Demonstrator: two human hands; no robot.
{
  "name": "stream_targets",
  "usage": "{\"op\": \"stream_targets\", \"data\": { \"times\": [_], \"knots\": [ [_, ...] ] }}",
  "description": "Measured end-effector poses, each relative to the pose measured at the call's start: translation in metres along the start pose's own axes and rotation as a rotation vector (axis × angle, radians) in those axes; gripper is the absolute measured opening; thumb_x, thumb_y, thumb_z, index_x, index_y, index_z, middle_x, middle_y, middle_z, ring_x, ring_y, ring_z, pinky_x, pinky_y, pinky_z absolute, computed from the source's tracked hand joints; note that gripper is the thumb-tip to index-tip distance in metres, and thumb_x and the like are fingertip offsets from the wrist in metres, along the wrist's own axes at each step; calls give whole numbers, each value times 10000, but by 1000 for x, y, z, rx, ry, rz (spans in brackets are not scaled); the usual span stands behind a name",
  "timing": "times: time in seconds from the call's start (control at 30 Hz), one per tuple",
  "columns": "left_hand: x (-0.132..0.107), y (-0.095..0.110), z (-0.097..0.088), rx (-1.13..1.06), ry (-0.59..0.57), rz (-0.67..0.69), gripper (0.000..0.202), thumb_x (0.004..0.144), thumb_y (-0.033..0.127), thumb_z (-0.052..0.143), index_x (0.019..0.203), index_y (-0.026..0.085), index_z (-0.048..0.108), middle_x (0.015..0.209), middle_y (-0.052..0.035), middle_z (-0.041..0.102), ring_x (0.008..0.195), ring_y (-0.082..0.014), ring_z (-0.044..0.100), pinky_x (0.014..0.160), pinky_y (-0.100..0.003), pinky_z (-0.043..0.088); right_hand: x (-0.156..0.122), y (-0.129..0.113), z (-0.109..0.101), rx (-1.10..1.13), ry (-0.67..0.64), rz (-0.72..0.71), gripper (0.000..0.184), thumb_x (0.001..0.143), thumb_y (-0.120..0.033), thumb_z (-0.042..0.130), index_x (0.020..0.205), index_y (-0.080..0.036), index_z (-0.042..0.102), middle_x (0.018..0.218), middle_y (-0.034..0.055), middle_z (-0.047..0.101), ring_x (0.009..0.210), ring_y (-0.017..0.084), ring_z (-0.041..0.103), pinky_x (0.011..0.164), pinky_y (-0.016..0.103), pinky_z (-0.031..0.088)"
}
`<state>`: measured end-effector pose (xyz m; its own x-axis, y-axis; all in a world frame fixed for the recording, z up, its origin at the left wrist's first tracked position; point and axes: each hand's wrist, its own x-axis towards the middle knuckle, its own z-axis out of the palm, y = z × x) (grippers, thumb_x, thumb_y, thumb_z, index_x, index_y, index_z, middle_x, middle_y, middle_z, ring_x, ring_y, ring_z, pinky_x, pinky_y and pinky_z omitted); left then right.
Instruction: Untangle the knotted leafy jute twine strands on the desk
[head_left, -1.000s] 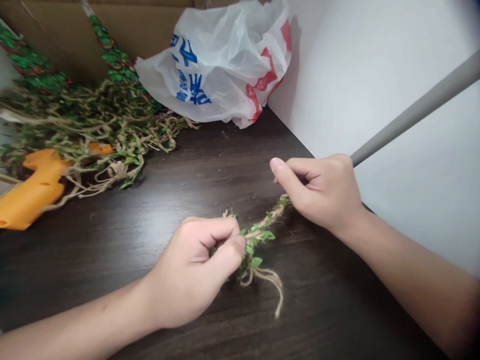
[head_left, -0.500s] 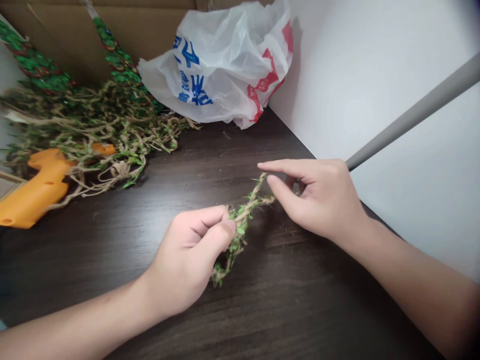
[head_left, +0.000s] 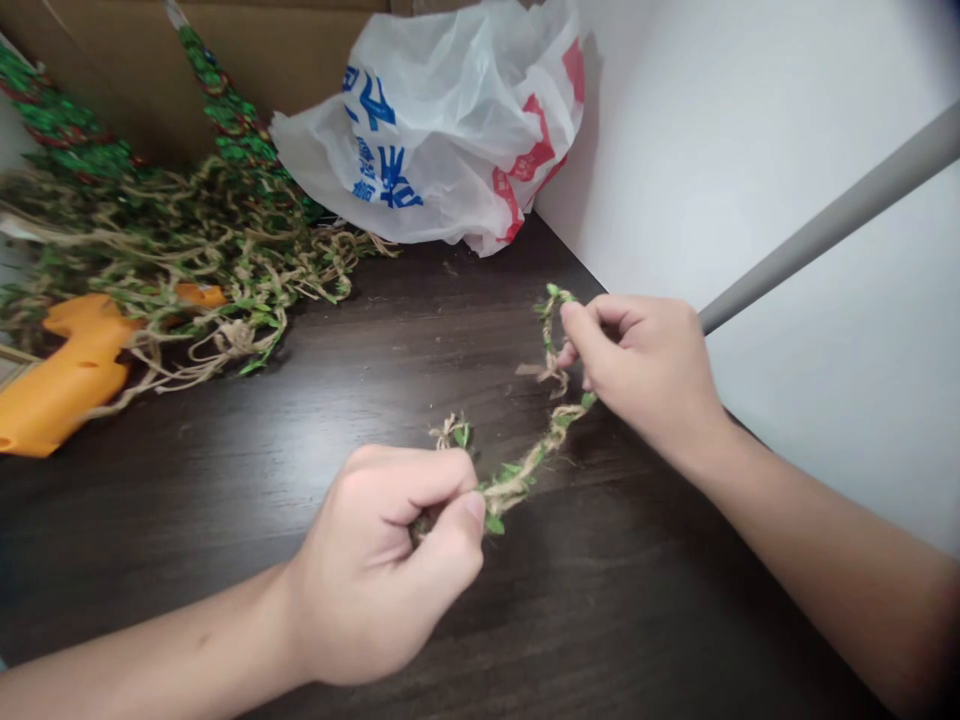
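Jute twine twisted with small green leaves forms a short strand [head_left: 525, 475] that bows over the dark wood table [head_left: 622, 610], spanning the gap between both hands near the middle of the scene. The left hand [head_left: 371, 560], near and left of centre, pinches one stretch between thumb and curled fingers, with a frayed tuft of twine poking out just beyond it. The right hand [head_left: 645, 375] pinches another stretch between thumb and forefinger, its other fingers curled in. Held this way, the strand seems kept apart from the tangled heap of similar leafy twine [head_left: 187, 250] at far left, which lies over an orange plastic tool [head_left: 75, 380]. A crumpled white plastic bag [head_left: 442, 130] sits in the far corner beside a white wall [head_left: 765, 150], and a grey rod [head_left: 840, 215] runs behind the right hand.
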<state>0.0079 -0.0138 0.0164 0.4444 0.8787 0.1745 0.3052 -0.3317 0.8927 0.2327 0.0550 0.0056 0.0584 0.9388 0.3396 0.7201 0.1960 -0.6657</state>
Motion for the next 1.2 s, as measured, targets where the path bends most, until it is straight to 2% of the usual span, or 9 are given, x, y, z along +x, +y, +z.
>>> {"op": "stream_targets", "data": {
  "times": [0.1,0.2,0.27,0.43,0.6,0.73,0.87,1.03,1.2],
  "knots": [
    [2,0,1,-20,54,-95,374,940,162,479,574,184,405,529,66,352,479,-60,319,459,-198,275,-1,4,7,81,-88,50,216,972,-370,660,952,-196,788,595,-4,683,506,156,589,547,303,437],
    [5,-3,1,-92,94,-234,389,993,258,476,611,188,492,523,74,355,464,-65,284,436,-202,269,-3,7,13,149,-96,26,536,929,-280,701,1448,-195,595,603,-53,644,542,165,597,588,309,491],
    [5,-4,0,-102,84,-267,381,1006,284,488,641,183,536,523,79,364,463,-65,273,434,-203,263,-6,8,14,225,-76,-28,696,906,-215,700,1554,-199,446,680,-51,654,603,175,620,634,322,534],
    [4,-5,1,-55,44,-263,365,1021,317,521,693,170,585,580,54,472,537,-77,389,496,-197,324,-16,-4,5,391,-64,-345,531,908,-116,657,1414,-257,581,1246,76,715,1126,224,696,1008,391,565],
    [6,-6,3,-77,33,-254,337,1016,319,556,720,163,596,602,55,473,560,-80,395,516,-200,341,-20,-15,-2,407,-443,-531,204,965,-112,612,1071,-205,760,990,21,813,860,162,747,797,289,580],
    [7,-6,4,-88,27,-266,335,1013,329,558,722,166,589,608,53,469,568,-87,395,523,-208,354,-17,-14,-1,506,-569,-390,233,964,-117,621,1151,-163,753,1032,37,795,835,143,711,723,257,545],
    [5,-6,4,-72,21,-282,322,1005,344,571,738,168,609,609,50,482,570,-92,404,524,-214,361,-13,-12,-2,578,-707,-205,144,970,-197,648,1035,-150,768,827,22,742,717,141,650,652,260,505],
    [5,-4,4,-41,17,-288,268,971,345,639,764,176,657,576,62,476,530,-86,396,484,-206,342,-5,-5,-4,622,-813,-155,175,910,-270,749,783,-154,716,725,5,688,667,131,599,623,251,471],
    [4,-5,5,35,62,-305,193,958,371,668,961,195,745,577,57,531,522,-101,436,481,-215,348,2,3,-7,681,-868,-76,241,916,-352,769,788,-152,730,715,7,706,636,120,586,606,247,459]
  ]
}}
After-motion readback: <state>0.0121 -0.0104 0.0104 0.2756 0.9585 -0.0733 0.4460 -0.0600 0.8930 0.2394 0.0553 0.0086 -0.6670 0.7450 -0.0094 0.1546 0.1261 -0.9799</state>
